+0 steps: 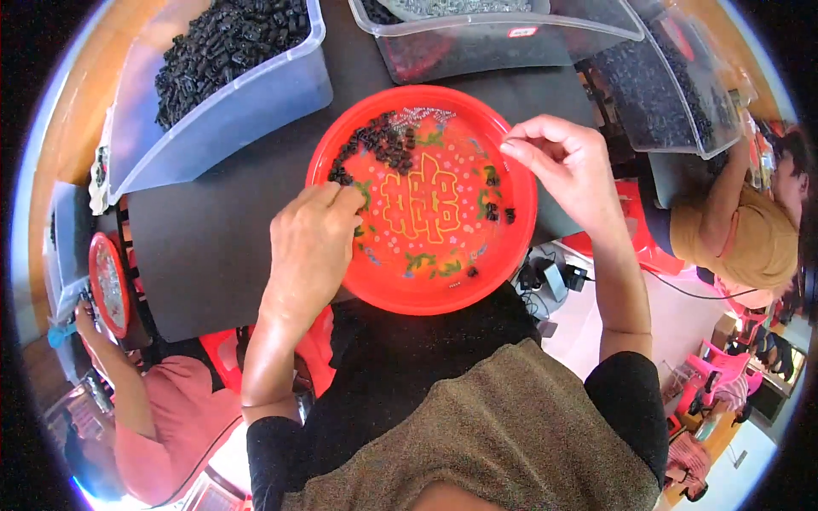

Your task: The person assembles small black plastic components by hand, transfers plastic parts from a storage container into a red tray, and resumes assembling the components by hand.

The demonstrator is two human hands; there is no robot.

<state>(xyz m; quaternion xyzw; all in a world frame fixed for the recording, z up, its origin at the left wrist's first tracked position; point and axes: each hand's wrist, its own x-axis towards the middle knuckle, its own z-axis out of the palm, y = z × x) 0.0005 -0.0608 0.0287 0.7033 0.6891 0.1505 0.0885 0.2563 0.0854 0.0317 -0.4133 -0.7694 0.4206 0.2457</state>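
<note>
Brown cloth point(498, 426) below, left hand point(311, 234) curls over tray point(409, 294), grip unclear, right hand point(569, 166) pinched.

Round red tray point(409, 300), black pieces point(375, 139) heaped inside, silvery bits point(430, 116) alongside

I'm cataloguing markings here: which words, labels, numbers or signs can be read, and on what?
Red tray: a large yellow-outlined, character-like sign at its centre, left untranscribed.
Clear bin beyond it: small red-and-white label, too small to read.
No other text can be made out.
</note>
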